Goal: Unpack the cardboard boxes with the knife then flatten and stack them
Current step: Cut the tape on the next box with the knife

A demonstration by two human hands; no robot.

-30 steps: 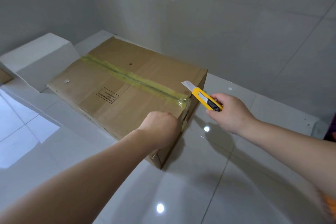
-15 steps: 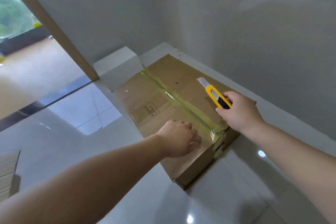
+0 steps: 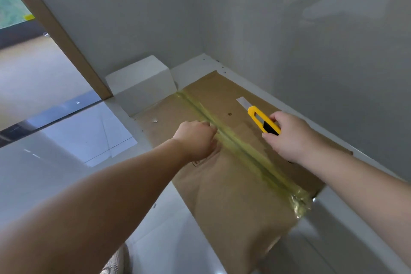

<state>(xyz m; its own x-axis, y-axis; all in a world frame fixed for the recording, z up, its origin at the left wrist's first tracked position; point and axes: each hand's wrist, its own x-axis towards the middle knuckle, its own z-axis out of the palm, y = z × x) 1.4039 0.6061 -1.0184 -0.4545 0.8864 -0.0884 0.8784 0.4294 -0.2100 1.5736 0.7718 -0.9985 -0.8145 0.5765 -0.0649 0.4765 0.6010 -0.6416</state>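
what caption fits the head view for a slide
Right hand holds yellow utility knife over taped brown cardboard box; left hand steadies it.

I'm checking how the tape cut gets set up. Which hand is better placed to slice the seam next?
The right hand. It grips the yellow knife with its blade out, just right of the taped seam. The left hand holds no tool; it rests on the cardboard box beside the tape, where it can steady it.

Soft, dim daylight enters from the window (image 3: 11,6) at upper left — the glossy floor (image 3: 66,140) mirrors it in pale patches. Edges bend outward; slight motion blur throughout.
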